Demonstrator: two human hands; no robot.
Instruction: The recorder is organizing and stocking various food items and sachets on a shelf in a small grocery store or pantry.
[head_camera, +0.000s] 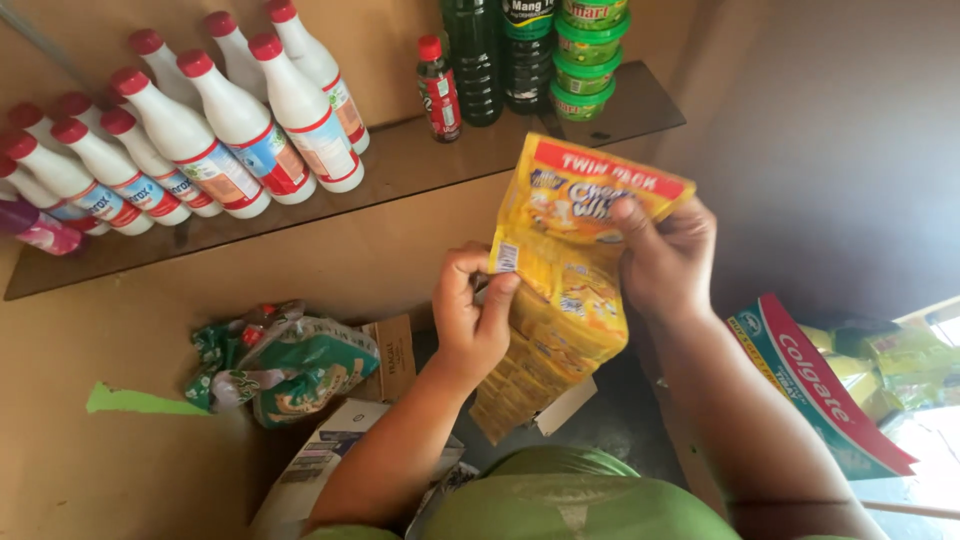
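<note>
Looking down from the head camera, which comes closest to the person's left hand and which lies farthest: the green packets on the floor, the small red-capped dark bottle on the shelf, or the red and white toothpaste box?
From the left hand:
1. Green packets, just to its left, low by the wall.
2. Small red-capped dark bottle, above it on the shelf.
3. Toothpaste box, far off to the right, beyond the right hand.

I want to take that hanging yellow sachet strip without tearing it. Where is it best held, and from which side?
Hold the yellow sachet strip by its flat top header, from the sides, as the left hand and right hand do now. The header is stiff and wide; the sachets below hang folded and loose, so gripping there would likely strain the joins.
</note>
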